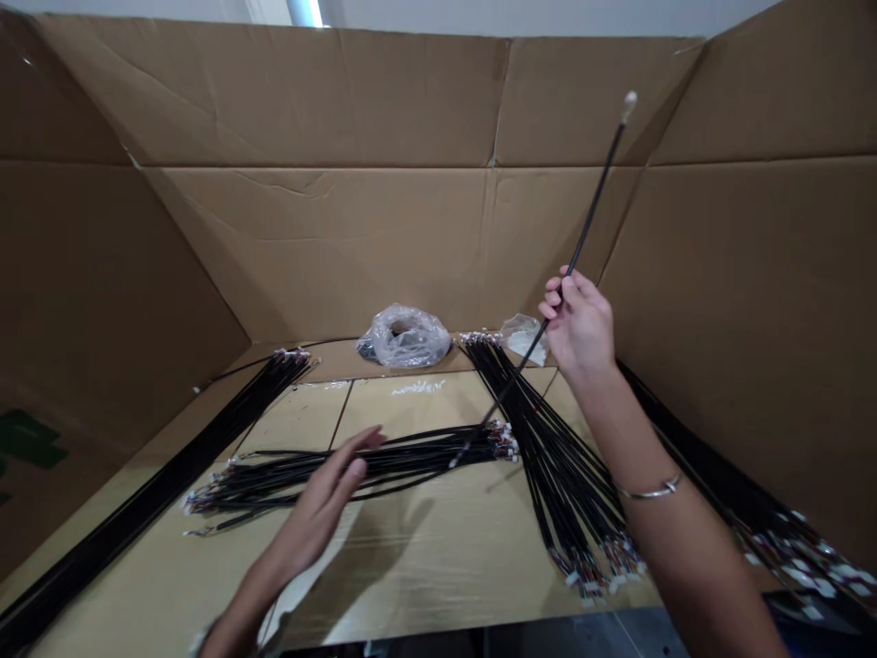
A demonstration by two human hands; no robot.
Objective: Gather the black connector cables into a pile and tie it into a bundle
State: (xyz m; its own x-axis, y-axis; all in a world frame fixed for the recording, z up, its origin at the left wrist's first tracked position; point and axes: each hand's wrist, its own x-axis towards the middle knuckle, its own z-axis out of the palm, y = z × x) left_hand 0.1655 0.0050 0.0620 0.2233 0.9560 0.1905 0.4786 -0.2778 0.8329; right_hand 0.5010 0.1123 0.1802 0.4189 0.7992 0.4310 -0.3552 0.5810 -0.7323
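Observation:
My right hand [581, 322] is closed round a black cable [595, 208], raised above the table and slanting from upper right to lower left. A white connector tip [629, 102] shows at its upper end; the lower end hangs over a bundle of black cables [411, 454] lying crosswise. Over the middle of that bundle is my left hand [327, 501], fingers stretched out and holding nothing. Whether its fingertips touch the cables I cannot tell. Beneath my right hand, a second cable bundle [541, 439] fans out towards the table's front edge, with white connectors at both ends.
Cardboard walls [343, 238] enclose the table [438, 557] at the back and sides. A long cable bundle [171, 475] runs along the left, another [705, 457] along the right. At the back lie a plastic-wrapped coil [409, 338] and a clear bag [524, 340] with white contents.

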